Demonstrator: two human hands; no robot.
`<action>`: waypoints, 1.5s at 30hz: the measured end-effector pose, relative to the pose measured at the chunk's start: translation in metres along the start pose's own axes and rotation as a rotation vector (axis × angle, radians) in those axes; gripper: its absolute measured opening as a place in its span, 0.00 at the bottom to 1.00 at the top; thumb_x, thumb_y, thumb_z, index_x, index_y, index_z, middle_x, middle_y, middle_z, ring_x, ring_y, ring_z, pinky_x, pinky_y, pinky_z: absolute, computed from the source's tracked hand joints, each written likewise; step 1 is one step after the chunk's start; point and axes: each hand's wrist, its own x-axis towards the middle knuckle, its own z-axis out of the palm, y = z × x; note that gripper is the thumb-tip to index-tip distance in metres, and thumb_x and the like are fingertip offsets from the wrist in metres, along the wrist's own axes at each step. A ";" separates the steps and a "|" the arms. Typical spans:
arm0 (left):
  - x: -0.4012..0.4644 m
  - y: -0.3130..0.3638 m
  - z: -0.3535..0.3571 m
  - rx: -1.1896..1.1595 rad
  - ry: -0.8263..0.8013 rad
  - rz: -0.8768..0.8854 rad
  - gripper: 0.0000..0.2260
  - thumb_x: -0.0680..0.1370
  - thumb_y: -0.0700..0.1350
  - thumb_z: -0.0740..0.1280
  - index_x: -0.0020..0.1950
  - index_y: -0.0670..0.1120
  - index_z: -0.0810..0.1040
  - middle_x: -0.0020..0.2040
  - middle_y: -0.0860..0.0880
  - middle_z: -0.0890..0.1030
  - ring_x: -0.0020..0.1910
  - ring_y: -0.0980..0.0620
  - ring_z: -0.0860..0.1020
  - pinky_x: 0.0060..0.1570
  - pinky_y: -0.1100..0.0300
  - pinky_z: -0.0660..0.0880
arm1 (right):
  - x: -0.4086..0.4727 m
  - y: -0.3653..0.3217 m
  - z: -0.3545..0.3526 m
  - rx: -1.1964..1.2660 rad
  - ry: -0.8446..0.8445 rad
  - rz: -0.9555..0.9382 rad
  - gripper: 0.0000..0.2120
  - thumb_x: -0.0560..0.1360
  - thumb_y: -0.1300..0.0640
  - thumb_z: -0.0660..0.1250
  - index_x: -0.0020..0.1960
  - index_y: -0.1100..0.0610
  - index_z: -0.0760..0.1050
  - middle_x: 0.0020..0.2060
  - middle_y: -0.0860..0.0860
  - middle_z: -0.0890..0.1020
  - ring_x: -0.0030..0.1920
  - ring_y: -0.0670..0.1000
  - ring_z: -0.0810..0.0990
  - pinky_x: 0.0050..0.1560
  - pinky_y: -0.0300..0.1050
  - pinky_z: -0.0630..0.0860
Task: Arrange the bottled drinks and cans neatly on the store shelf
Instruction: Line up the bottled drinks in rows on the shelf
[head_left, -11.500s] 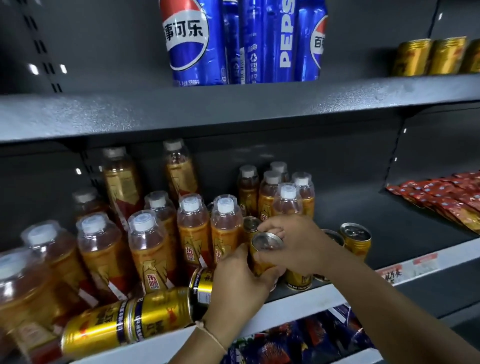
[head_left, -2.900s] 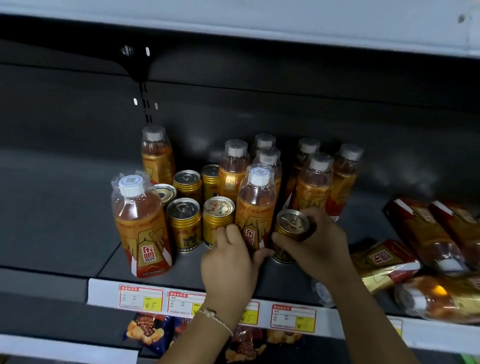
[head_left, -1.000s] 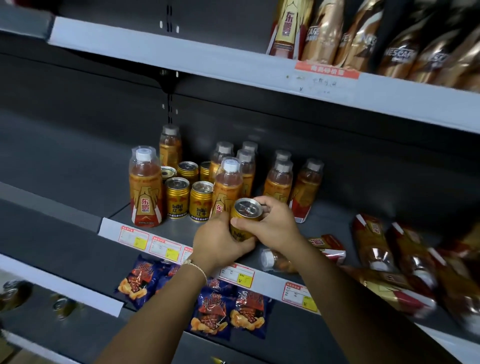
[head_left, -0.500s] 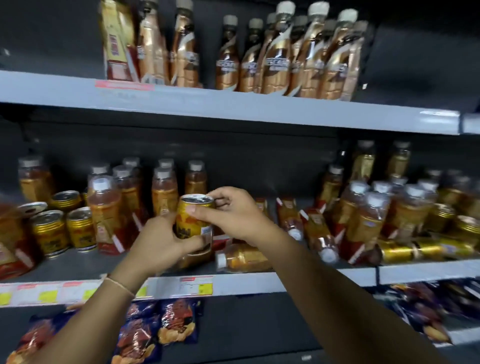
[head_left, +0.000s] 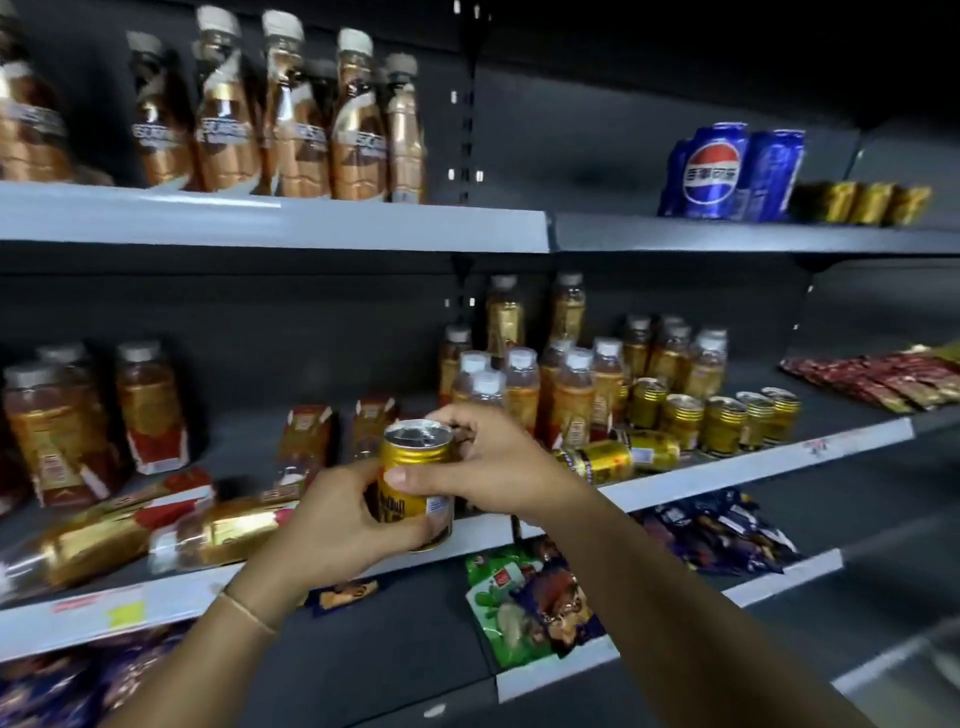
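Note:
I hold a gold can (head_left: 413, 460) upright in front of the middle shelf (head_left: 727, 473). My left hand (head_left: 337, 525) wraps its lower side and my right hand (head_left: 498, 467) grips its top and right side. Right of my hands stand several orange drink bottles (head_left: 571, 395) and a row of upright gold cans (head_left: 722, 423). Two gold cans (head_left: 618, 457) lie on their sides in front of them. Left of my hands, bottles lie toppled (head_left: 218, 530) near the shelf's front edge, and others stand behind (head_left: 140, 405).
Brown coffee bottles (head_left: 291, 124) fill the upper shelf's left part. Blue Pepsi cans (head_left: 727, 171) and small gold cans (head_left: 872, 202) stand at its right. Red packets (head_left: 883, 379) lie at the far right. Snack bags (head_left: 540, 603) sit on the lower shelf.
My view has swung right along the shelf. Both hands have carried the gold can away from the left cluster and hold it in front of the shelf edge.

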 end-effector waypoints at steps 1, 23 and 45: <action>0.003 0.006 0.014 -0.036 -0.006 0.010 0.15 0.67 0.56 0.77 0.50 0.53 0.81 0.45 0.58 0.84 0.44 0.62 0.82 0.41 0.70 0.75 | -0.008 0.005 -0.014 0.000 0.010 0.009 0.25 0.64 0.52 0.83 0.57 0.56 0.80 0.50 0.51 0.86 0.53 0.50 0.85 0.58 0.55 0.81; 0.116 0.049 0.187 0.366 -0.337 0.241 0.25 0.66 0.78 0.60 0.51 0.62 0.76 0.43 0.60 0.74 0.41 0.61 0.73 0.39 0.61 0.73 | -0.063 0.092 -0.185 -0.173 0.403 0.146 0.23 0.55 0.44 0.80 0.43 0.56 0.81 0.37 0.50 0.84 0.41 0.50 0.85 0.40 0.50 0.81; 0.238 0.038 0.256 0.530 -0.182 0.293 0.20 0.78 0.61 0.60 0.64 0.50 0.76 0.58 0.51 0.74 0.59 0.51 0.70 0.58 0.57 0.71 | 0.041 0.149 -0.335 -0.432 0.506 0.215 0.15 0.62 0.46 0.82 0.43 0.50 0.81 0.35 0.46 0.85 0.35 0.44 0.85 0.39 0.50 0.84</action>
